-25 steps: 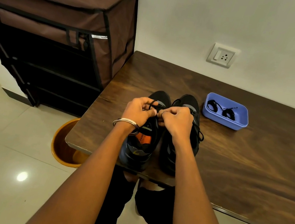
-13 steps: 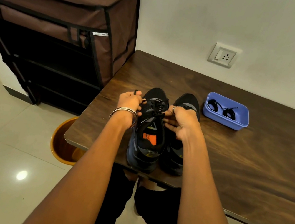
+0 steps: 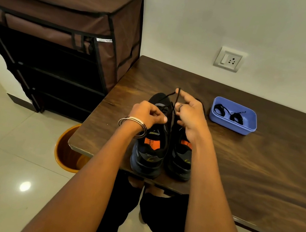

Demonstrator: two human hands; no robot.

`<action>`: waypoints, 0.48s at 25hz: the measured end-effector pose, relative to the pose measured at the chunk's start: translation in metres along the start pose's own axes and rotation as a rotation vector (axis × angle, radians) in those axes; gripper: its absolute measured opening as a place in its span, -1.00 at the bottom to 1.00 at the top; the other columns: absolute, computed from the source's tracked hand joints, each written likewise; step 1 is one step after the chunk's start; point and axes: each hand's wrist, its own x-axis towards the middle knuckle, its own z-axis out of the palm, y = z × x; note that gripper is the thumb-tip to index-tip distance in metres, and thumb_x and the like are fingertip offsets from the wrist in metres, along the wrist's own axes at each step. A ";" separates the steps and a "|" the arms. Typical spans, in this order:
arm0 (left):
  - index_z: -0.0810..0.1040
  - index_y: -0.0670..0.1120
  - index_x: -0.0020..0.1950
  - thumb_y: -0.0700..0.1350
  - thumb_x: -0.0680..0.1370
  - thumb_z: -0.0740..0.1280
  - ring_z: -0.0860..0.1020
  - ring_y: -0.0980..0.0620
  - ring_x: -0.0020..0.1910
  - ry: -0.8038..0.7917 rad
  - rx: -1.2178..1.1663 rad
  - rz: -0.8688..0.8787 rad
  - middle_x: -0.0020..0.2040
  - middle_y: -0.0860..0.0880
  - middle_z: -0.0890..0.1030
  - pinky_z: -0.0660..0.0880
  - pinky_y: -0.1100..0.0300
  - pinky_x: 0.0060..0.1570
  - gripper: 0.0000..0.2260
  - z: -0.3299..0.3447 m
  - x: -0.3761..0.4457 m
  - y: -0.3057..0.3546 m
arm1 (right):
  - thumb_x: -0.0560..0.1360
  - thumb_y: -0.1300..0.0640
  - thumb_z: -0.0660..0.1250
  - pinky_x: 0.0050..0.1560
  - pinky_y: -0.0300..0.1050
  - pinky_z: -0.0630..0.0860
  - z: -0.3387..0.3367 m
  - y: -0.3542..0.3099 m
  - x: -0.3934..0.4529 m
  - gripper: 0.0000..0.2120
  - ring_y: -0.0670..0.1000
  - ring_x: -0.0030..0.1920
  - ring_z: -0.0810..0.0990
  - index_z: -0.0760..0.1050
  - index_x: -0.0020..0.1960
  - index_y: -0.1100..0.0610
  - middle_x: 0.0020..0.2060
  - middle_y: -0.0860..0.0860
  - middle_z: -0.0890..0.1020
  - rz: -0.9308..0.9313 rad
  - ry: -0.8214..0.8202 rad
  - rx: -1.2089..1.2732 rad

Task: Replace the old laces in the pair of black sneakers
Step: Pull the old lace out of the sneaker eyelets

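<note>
Bare tabletop lies right of the sneakers; the blue tray blocks the far right; a wall closes the far side.

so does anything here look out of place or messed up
Nothing stands out. The black sneakers sit side by side near the table edge, two coiled laces lie in the blue tray, and the right hand is lifting a lace from the left sneaker, as the job requires.

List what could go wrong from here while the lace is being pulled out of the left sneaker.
The right hand pulls the old lace upward; a snag in an eyelet might lift or tip the left sneaker. Both sneakers' heels sit at the table edge, so a jerk could send one off, perhaps into the orange bin below.
</note>
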 end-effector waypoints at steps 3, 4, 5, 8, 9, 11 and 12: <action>0.70 -0.06 -0.04 -0.19 0.40 0.53 0.59 0.05 -0.11 0.061 0.090 0.043 -0.15 -0.03 0.65 0.56 0.11 0.09 -0.84 0.001 0.002 0.000 | 0.51 0.37 0.29 -0.24 -0.19 0.47 0.007 0.013 0.005 -0.51 -0.01 -0.20 0.54 0.50 0.37 0.02 -0.09 0.08 0.60 0.017 -0.069 -0.362; 0.70 -0.05 -0.06 -0.20 0.41 0.52 0.61 0.01 -0.08 0.096 0.096 0.033 -0.11 -0.05 0.66 0.56 0.08 0.11 -0.86 0.002 0.004 -0.002 | 0.49 0.39 0.30 -0.10 -0.14 0.55 0.010 0.015 0.005 -0.53 0.04 -0.08 0.61 0.52 0.34 0.07 -0.02 0.13 0.65 0.002 -0.070 -0.438; 0.70 -0.03 -0.06 -0.19 0.42 0.51 0.61 -0.02 -0.05 0.120 0.090 0.025 -0.09 -0.06 0.66 0.56 0.05 0.11 -0.87 0.003 0.005 -0.004 | 0.47 0.40 0.32 0.04 -0.10 0.58 0.013 0.013 0.002 -0.55 0.06 0.00 0.63 0.53 0.31 0.10 0.01 0.17 0.67 -0.014 -0.067 -0.469; 0.69 0.04 -0.12 -0.18 0.43 0.50 0.62 -0.01 -0.08 0.171 0.004 0.016 -0.15 -0.03 0.66 0.58 0.02 0.06 -0.88 0.006 0.005 -0.009 | 0.41 0.45 0.41 0.11 -0.10 0.58 0.017 0.010 -0.004 -0.53 0.03 -0.01 0.64 0.53 0.28 0.18 -0.09 0.15 0.69 -0.051 -0.056 -0.436; 0.69 0.06 -0.15 -0.17 0.42 0.51 0.62 0.02 -0.11 0.194 -0.026 0.019 -0.18 -0.01 0.66 0.58 0.03 0.04 -0.88 0.006 0.005 -0.010 | 0.40 0.45 0.43 0.12 -0.07 0.60 0.019 0.010 -0.005 -0.55 0.04 0.01 0.66 0.54 0.25 0.19 -0.10 0.14 0.70 -0.050 -0.040 -0.410; 0.67 0.08 -0.16 -0.15 0.42 0.51 0.61 0.06 -0.14 0.241 -0.042 0.003 -0.23 0.04 0.65 0.59 0.05 0.01 -0.88 0.007 0.005 -0.011 | 0.39 0.44 0.46 0.11 0.01 0.62 0.022 0.011 -0.005 -0.62 0.09 0.01 0.68 0.57 0.17 0.21 -0.17 0.12 0.70 -0.048 -0.025 -0.367; 0.66 0.08 -0.12 -0.14 0.43 0.50 0.60 0.06 -0.16 0.252 -0.044 -0.012 -0.25 0.05 0.62 0.58 0.06 -0.01 -0.87 0.007 0.005 -0.012 | 0.39 0.44 0.46 0.09 0.02 0.63 0.023 0.014 -0.003 -0.65 0.10 -0.02 0.69 0.58 0.14 0.22 -0.23 0.10 0.68 -0.048 -0.024 -0.357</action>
